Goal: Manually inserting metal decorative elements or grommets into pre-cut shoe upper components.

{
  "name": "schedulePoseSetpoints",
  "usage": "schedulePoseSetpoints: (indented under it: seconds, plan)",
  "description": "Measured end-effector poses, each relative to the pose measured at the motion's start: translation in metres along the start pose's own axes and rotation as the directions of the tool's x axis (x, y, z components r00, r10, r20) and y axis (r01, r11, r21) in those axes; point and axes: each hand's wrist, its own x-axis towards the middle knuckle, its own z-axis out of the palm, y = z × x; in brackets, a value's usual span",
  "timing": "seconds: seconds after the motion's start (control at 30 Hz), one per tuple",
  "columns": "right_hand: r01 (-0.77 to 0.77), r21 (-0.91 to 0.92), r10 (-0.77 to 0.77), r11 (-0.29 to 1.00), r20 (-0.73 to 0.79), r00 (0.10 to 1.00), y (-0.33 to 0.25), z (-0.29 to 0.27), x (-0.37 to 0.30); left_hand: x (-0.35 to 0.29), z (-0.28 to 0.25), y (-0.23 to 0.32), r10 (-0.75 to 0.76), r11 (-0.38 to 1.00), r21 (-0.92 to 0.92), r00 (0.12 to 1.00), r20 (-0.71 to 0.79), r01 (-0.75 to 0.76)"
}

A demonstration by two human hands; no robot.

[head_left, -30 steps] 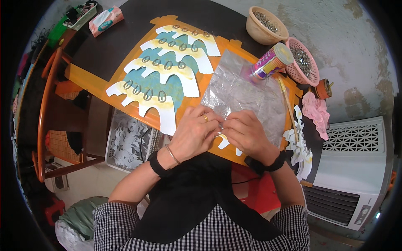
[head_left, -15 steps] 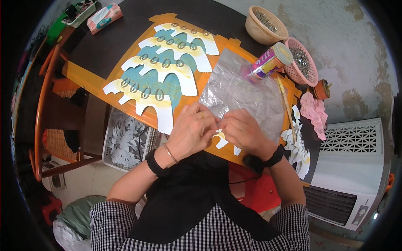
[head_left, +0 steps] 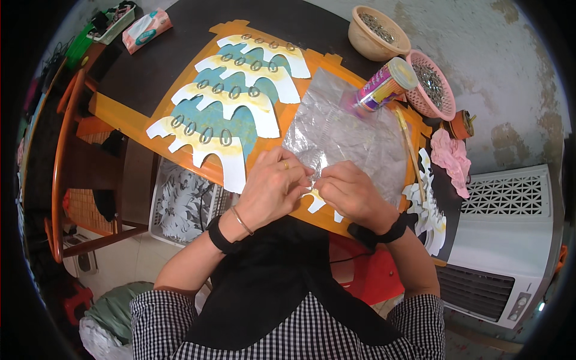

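At the near edge of the table, my left hand [head_left: 269,187] and my right hand [head_left: 353,193] meet with fingertips pinched together. Between them is a white cut-out piece [head_left: 315,205] with yellow on its upper part; the fingers cover most of it. Something tiny at the fingertips cannot be made out. To the left lie several white scalloped cut-outs in overlapping rows, the nearest cut-out [head_left: 234,165] being closest to my left hand. Each has a yellowish band and a row of oval metal rings [head_left: 225,137] on it. A crinkled grey plastic sheet [head_left: 336,129] lies just beyond my hands.
On the sheet stands a purple can [head_left: 378,90]. Beyond are a beige bowl [head_left: 360,42] and a pink basket [head_left: 447,108] of metal parts. A brush-like stick [head_left: 411,150], more white cut-outs [head_left: 429,216] and a pink cloth [head_left: 450,161] lie right. A white slatted appliance [head_left: 504,240] stands beside the table.
The view has shifted slightly. Both hands stay together at the same spot, still pinched, with only small finger movement. The rows of cut-outs look the same.
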Motion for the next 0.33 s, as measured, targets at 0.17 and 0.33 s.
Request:
schedulePoseSetpoints:
  seconds: [0.17,0.33]
  plan:
    - [-0.076,-0.034,0.077,0.997,0.021,0.997,-0.005,0.000,-0.001,0.002,-0.002,0.000,-0.018,0.999,-0.035,1.000,0.018,0.019]
    - [-0.222,-0.003,0.222,0.975,0.033,0.974,-0.013,0.005,-0.009,0.002,-0.005,0.001,-0.060,0.996,-0.058,0.998,0.037,0.062]
